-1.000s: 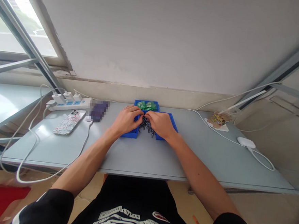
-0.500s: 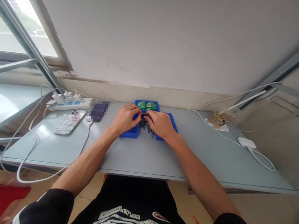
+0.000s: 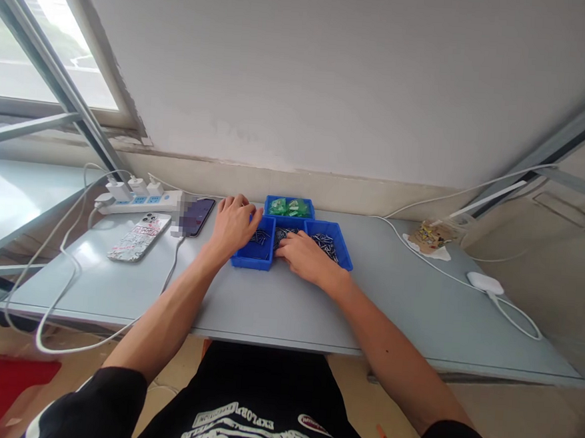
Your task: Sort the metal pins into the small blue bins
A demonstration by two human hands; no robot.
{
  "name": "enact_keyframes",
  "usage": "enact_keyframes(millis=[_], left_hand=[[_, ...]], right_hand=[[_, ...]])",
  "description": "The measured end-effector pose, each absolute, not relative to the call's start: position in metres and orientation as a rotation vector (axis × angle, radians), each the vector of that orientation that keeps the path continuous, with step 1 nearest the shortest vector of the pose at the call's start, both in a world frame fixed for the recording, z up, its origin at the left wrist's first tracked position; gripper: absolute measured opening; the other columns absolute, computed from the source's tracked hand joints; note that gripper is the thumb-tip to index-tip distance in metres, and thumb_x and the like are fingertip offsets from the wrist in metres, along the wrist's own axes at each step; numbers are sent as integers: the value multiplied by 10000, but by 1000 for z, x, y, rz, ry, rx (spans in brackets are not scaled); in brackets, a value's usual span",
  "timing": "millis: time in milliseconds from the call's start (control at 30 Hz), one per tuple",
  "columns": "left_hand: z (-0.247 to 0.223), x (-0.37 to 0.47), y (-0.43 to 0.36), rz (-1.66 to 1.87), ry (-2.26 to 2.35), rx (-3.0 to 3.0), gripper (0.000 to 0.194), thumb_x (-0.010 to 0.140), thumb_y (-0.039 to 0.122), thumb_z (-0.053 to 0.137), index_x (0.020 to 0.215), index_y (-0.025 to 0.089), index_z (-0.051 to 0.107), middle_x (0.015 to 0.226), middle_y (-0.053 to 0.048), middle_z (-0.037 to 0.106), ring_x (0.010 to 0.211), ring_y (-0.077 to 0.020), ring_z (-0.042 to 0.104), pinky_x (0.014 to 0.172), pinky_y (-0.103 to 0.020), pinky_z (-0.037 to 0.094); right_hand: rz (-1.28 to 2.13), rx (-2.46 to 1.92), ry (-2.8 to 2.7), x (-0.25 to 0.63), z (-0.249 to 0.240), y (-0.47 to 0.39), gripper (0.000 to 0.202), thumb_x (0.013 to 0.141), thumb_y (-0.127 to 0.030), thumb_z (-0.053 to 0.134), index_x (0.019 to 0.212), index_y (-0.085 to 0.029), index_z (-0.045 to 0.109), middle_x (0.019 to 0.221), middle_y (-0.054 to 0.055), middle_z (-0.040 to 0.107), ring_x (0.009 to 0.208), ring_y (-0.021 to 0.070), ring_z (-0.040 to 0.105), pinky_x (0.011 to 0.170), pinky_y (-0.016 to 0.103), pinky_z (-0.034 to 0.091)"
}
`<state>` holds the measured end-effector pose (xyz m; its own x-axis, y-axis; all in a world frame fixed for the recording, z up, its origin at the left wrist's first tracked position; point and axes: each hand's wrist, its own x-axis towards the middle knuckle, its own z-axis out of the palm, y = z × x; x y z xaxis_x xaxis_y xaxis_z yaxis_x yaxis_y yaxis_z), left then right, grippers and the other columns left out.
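My left hand (image 3: 236,225) lies over the outer edge of the left blue bin (image 3: 252,263), its fingers loosely bent and apart with nothing visible in them. Some small dark metal pieces (image 3: 258,237) lie inside that bin. My right hand (image 3: 304,256) reaches down to a pile of small dark metal parts (image 3: 284,235) between the two side bins. Its fingers are bent close together at the pile, and their tips are partly hidden. Beside it, the right blue bin (image 3: 343,252) contains many small shiny metal pieces (image 3: 325,243).
Behind stands a blue bin (image 3: 290,199) with green bags (image 3: 290,207). At left are a power strip (image 3: 148,201), a patterned phone (image 3: 139,237), a dark phone (image 3: 202,214) and white cables. A crumpled brown packet (image 3: 429,236) and white case (image 3: 485,283) lie at right.
My hands, close together over the middle pile before, have parted. The left has moved left past its bin; the right has lowered to the pile. The bins' contents now show more.
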<state>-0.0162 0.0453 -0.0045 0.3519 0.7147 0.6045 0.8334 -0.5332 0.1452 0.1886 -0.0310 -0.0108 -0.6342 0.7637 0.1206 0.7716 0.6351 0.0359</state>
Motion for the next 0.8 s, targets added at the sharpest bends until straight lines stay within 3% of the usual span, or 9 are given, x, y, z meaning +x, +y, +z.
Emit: enact_keyframes(millis=[367, 800], left_hand=[[-1, -10, 40, -925, -1297, -2561, 276, 1032, 340, 513, 954, 196, 735, 1099, -122, 661, 1031, -304, 596, 975, -490, 466], [-1, -9, 41, -900, -1261, -2620, 231, 1021, 301, 532, 968, 204, 735, 1072, -102, 666, 1016, -281, 610, 968, -453, 480]], right_hand=[[-70, -1235, -2725, 189, -8, -35, 337, 892, 39, 548, 1011, -196, 757, 1167, 79, 749, 1062, 235, 579, 827, 353, 363], [-19, -1238, -2724, 193, -15, -29, 344, 868, 44, 572, 992, -203, 777, 992, 70, 739, 967, 225, 570, 800, 337, 412]])
